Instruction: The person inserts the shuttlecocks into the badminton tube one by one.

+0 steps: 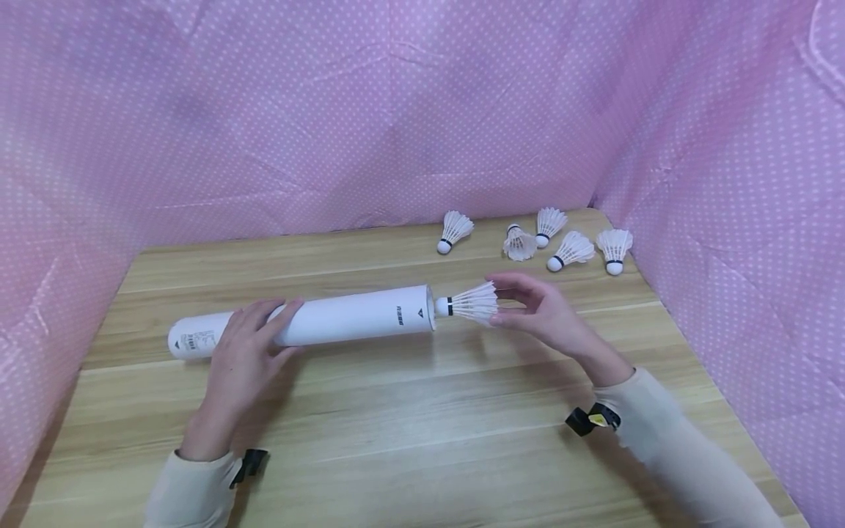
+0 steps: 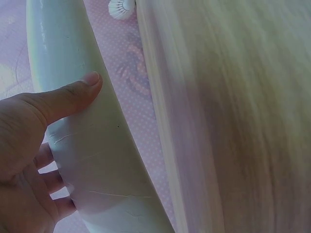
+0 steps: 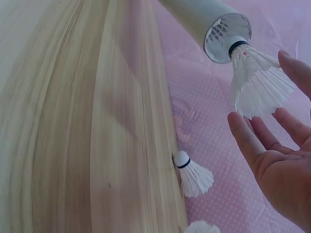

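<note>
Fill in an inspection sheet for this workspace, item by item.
Surface: wood-grain table.
Job's things: white tube on its side, open end to the right; held shuttlecock, cork end at that opening; five loose shuttlecocks near the table's far edge.
Clutter: nothing seen.
Hands: left hand grips the tube; right hand holds one shuttlecock by its feather end.
Cables: nothing seen.
Surroundings: pink dotted cloth behind and at both sides.

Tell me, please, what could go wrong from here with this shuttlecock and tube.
The held shuttlecock is at the mouth of the tube, so its feathers might bend if pushed crookedly. The round tube could roll if the left fingers loosen. The loose shuttlecocks lie near the edge of the table, so one might fall if bumped.
</note>
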A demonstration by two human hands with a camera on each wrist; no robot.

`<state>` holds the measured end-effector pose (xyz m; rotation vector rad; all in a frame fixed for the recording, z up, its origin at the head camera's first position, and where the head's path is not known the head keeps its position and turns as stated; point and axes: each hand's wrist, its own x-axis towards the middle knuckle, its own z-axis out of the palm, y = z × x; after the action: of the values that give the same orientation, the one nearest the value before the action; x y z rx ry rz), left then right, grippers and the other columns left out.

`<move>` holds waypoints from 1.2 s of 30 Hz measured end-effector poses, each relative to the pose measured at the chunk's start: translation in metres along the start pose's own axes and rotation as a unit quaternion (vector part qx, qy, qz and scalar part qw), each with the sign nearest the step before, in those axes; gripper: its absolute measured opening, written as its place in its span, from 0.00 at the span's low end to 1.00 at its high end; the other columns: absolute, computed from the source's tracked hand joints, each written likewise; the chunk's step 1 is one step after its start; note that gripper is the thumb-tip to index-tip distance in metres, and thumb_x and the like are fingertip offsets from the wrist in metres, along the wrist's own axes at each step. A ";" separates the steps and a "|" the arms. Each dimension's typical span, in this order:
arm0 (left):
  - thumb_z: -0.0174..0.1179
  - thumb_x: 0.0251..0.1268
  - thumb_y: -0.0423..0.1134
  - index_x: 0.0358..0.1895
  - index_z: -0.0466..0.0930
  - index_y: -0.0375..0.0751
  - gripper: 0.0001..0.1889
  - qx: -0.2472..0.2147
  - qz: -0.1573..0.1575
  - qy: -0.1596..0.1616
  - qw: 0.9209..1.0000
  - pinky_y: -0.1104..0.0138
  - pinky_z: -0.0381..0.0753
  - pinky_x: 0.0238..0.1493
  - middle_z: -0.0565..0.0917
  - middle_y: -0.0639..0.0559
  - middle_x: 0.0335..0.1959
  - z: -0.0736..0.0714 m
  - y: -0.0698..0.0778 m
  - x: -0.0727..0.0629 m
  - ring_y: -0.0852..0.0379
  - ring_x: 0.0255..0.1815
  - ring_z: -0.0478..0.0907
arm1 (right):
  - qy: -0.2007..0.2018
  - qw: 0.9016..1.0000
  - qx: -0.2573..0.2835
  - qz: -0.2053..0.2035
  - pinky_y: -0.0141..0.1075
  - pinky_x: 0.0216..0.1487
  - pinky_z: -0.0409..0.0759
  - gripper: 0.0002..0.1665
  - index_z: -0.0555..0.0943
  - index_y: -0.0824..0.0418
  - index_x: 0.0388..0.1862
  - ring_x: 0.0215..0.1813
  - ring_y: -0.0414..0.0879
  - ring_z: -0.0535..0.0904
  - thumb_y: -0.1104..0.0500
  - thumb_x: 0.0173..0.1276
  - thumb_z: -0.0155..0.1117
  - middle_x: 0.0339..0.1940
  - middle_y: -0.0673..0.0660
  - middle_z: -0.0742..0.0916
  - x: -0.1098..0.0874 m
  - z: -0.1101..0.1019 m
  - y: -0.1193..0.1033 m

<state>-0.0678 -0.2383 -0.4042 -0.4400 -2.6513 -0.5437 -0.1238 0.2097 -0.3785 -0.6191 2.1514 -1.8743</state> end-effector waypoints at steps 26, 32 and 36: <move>0.82 0.38 0.29 0.67 0.77 0.49 0.44 -0.009 0.007 -0.005 1.000 0.43 0.56 0.75 0.78 0.39 0.60 0.004 0.010 0.002 0.36 0.63 0.72 | -0.029 0.999 0.012 0.001 0.61 0.64 0.74 0.36 0.72 0.70 0.68 0.65 0.62 0.74 0.72 0.60 0.73 0.65 0.66 0.78 0.019 0.037 0.002; 0.82 0.39 0.29 0.68 0.77 0.50 0.44 -0.010 0.003 -0.007 1.000 0.44 0.55 0.76 0.78 0.39 0.61 0.003 0.010 0.002 0.35 0.64 0.71 | -0.023 1.000 0.007 -0.003 0.57 0.64 0.76 0.37 0.71 0.69 0.69 0.65 0.58 0.75 0.73 0.60 0.72 0.66 0.64 0.78 0.020 0.038 0.002; 0.82 0.39 0.29 0.68 0.77 0.50 0.44 -0.010 0.003 -0.007 1.000 0.44 0.55 0.76 0.78 0.39 0.61 0.003 0.010 0.002 0.35 0.64 0.71 | -0.020 1.000 0.017 -0.006 0.58 0.65 0.74 0.38 0.71 0.68 0.70 0.65 0.57 0.75 0.73 0.60 0.72 0.67 0.67 0.76 0.021 0.038 0.002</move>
<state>-0.0670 -0.2277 -0.4025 -0.4595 -2.6597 -0.5665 -0.1258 0.1667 -0.3840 -0.6587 2.0899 -1.8844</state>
